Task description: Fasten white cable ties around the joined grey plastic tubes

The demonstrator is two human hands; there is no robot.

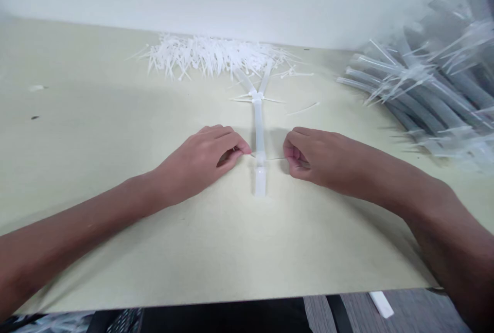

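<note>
A Y-shaped assembly of translucent plastic tubing [259, 124] lies upright in view on the table between my hands. Two short branches fan out at its far end, where cable ties [242, 99] sit around the fork with tails sticking out sideways. At the near end, a wider clear piece [260, 182] joins the stem. Around that joint runs a thin cable tie [275, 158]. My right hand [318, 152] is closed, pinching the tail on the right. On the left side, my left hand [210, 155] pinches a thin end close beside the tube.
Behind the tubing spreads a heap of white cable ties [208, 55]. One loose cable tie [304, 108] lies right of the stem. A blurred stack of similar tied tubes [428, 86] fills the right side. The table's front edge [216, 303] is near me.
</note>
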